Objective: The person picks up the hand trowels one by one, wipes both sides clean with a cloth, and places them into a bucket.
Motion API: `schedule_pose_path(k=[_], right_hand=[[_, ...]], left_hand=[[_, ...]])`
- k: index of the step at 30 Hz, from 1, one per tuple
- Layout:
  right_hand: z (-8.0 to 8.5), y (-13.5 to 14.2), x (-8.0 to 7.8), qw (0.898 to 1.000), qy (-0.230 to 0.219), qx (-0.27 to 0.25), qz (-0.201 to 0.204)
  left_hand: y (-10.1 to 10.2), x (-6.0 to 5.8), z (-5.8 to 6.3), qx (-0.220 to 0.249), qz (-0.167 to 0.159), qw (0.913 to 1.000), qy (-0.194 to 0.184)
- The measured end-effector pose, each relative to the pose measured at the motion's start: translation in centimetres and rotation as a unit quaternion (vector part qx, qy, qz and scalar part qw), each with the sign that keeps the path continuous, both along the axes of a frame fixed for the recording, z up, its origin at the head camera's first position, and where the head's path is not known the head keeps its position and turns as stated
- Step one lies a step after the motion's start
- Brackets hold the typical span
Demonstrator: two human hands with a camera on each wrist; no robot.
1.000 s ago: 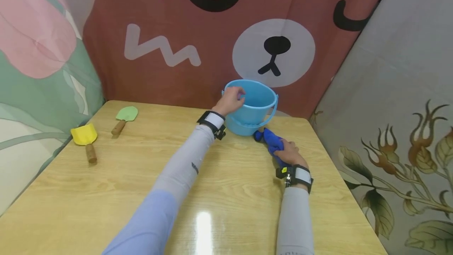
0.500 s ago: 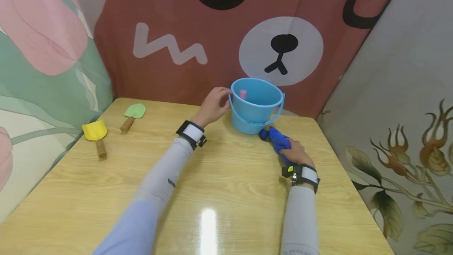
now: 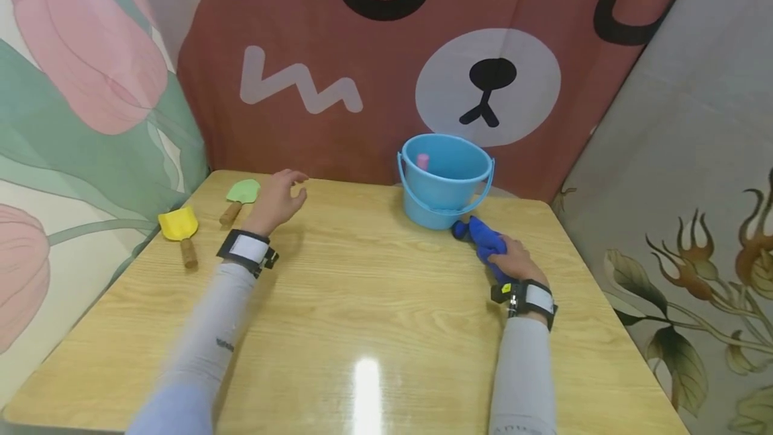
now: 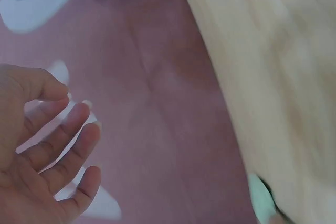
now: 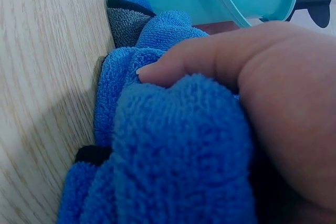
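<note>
My left hand (image 3: 279,201) hangs over the table's back left part, next to a green toy shovel (image 3: 244,191) with a wooden handle. Its fingers are loosely bent and hold nothing, as the left wrist view shows. On the right side, my right hand (image 3: 518,262) grips a bunched blue towel (image 3: 485,238) lying on the table. In the right wrist view the thumb presses into the towel's (image 5: 178,129) terry folds, which have dark trim. The other fingers are largely hidden. Just behind the towel stands a light blue bucket (image 3: 443,188) with a pink object (image 3: 423,162) inside.
A yellow toy shovel (image 3: 179,223) with a wooden handle lies near the left edge of the wooden table (image 3: 338,301). A bear-print curtain (image 3: 314,139) hangs right behind the table's back edge. A floral curtain (image 3: 682,173) runs along the right side.
My left hand has come away from the bucket and moved left toward the green shovel. The pink object now shows inside the bucket. My right hand keeps its grip on the towel.
</note>
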State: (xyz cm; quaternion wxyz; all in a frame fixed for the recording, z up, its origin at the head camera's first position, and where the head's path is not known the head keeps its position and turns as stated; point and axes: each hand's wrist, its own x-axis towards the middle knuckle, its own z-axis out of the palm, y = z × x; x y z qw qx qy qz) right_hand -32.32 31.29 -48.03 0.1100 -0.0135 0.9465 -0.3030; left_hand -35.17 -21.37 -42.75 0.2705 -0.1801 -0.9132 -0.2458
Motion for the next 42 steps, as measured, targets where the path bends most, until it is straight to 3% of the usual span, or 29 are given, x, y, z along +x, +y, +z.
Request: schedule_pose_path(k=[5, 8, 12, 16, 19, 23, 26, 31, 38, 42], right_hand=[[0.2, 0.0, -0.1, 1.000, 0.008, 0.012, 0.012], [0.2, 0.1, -0.2, 1.000, 0.015, 0.011, 0.020], [-0.1, 0.7, -0.5, 1.000, 0.010, 0.009, 0.024], [-0.1, 1.2, -0.2, 0.999, -0.008, 0.021, 0.028], [0.5, 1.3, 0.6, 0.999, -0.021, 0.026, 0.039], [1.5, 1.2, 1.7, 0.997, -0.038, 0.033, 0.055], [2.0, 1.2, 2.2, 0.996, -0.040, 0.047, 0.069], [2.4, 0.9, 2.8, 0.996, -0.033, 0.045, 0.074], [2.7, -0.5, 2.8, 0.996, -0.041, 0.039, 0.064], [2.7, -1.7, 2.5, 0.995, -0.039, 0.045, 0.078]], left_hand=[[-5.1, 2.4, -1.2, -0.012, 0.080, 0.9967, -0.006], [-8.0, 3.9, -2.0, -0.016, 0.124, 0.9909, -0.048], [-11.4, 5.9, -3.3, -0.030, 0.179, 0.9761, -0.120], [-14.1, 7.3, -4.8, -0.044, 0.212, 0.9627, -0.162], [-15.3, 8.0, -5.7, -0.019, 0.231, 0.9530, -0.195], [-16.4, 8.8, -6.3, 0.038, 0.236, 0.9385, -0.249], [-17.1, 9.3, -6.3, 0.053, 0.231, 0.9288, -0.285], [-17.9, 10.0, -6.0, 0.033, 0.215, 0.9253, -0.310], [-18.8, 10.7, -4.9, -0.012, 0.216, 0.9086, -0.357], [-18.9, 11.1, -4.3, -0.021, 0.211, 0.9070, -0.364]])
